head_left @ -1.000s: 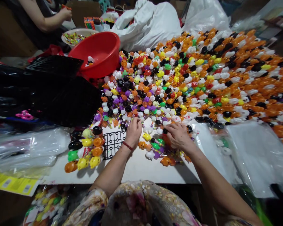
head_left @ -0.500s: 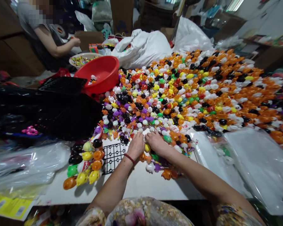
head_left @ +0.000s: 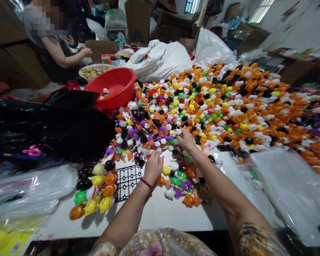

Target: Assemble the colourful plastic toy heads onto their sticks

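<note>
My left hand (head_left: 154, 166), with a dark red bead bracelet (head_left: 145, 183), hovers over the white tabletop (head_left: 157, 217); its fingers are loosely bent, the thumb slightly apart, and nothing shows in them. Farther forward, my right hand (head_left: 187, 140) reaches to the near edge of a big heap of small plastic toy figures (head_left: 200, 101). Its fingertips close on a white toy figure (head_left: 179, 132), partly hidden. Between my forearms lies a small group of figures, among them a yellow one (head_left: 166, 170), a green one (head_left: 181, 176) and a white one (head_left: 170, 193), some with candy-coloured tubes.
Left of my left hand lies a black plastic grid (head_left: 128, 182) beside rows of larger figures (head_left: 106, 204). A red basin (head_left: 114, 85) and black plastic sheeting (head_left: 80, 131) stand behind them. Clear bags (head_left: 288, 185) lie at right. Another person's arm (head_left: 60, 55) shows at back left.
My right hand has moved forward and right from beside my left hand to the heap's edge. My left hand stays nearly in place. The view has tilted slightly upward.
</note>
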The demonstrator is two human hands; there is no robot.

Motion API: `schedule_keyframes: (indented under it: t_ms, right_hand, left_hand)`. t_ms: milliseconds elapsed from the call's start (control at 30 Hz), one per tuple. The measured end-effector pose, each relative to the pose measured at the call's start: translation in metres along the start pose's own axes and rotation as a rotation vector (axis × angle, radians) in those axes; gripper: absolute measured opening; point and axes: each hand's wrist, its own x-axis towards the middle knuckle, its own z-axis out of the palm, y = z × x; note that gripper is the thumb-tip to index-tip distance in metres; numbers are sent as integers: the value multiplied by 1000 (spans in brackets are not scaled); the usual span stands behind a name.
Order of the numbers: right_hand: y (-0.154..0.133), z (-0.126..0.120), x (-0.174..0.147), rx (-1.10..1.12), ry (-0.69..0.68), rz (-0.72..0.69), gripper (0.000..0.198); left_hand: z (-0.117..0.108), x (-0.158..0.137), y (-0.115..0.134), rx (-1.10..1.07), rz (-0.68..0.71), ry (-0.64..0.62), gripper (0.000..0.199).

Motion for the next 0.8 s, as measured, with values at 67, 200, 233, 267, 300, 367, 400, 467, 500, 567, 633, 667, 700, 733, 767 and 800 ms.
schedule_keyframes:
  t_ms: [67,200,233,267,300,367,400,467,500,567,633,667,700,733,767,800]
  right_hand:
    - [5,-4,16,-38,-8,102,21]
    - [10,-6,34,-37,-111,247,16]
    - [10,-6,35,-20,-126,249,13]
    - [10,-7,36,-5,-130,245,11]
    - [9,-8,35,2,-126,240,10]
    - [7,-11,29,83,-119,239,14]
    - [5,-14,24,187,-130,242,19]
    - [0,-20,7,502,-200,248,32]
    - [-4,-23,-4,670,-258,255,37]
    - [-12,-27,-27,902,-391,271,40]
    - [-21,-26,-50,986,-490,279,40]
    - [-25,-25,-59,997,-515,276,41]
    - [-29,-23,-67,991,-521,265,42]
    - [-31,-21,-73,973,-512,252,43]
    - [-32,-19,-78,947,-494,238,45]
    - [-32,-17,-82,915,-470,223,47]
  left_hand:
    - [0,0,0,-9,35,25,19]
    - [0,1,0,-51,62,39,17]
    - [0,1,0,-72,57,39,17]
    - [0,1,1,-98,50,42,17]
    - [0,1,1,-131,41,45,16]
    - [-1,2,3,-215,15,50,15]
    - [-2,2,5,-268,-4,48,15]
    - [-4,2,8,-393,-52,38,21]
    - [-5,2,10,-464,-74,32,26]
    - [-7,1,13,-609,-105,14,39]
    - [-9,1,17,-740,-127,-21,47]
    - [-10,0,18,-790,-135,-49,48]
    - [-10,0,20,-831,-140,-79,49]
    - [-11,0,21,-864,-143,-106,48]
    - [-11,0,22,-896,-149,-128,47]
    - [-11,0,23,-930,-165,-141,46]
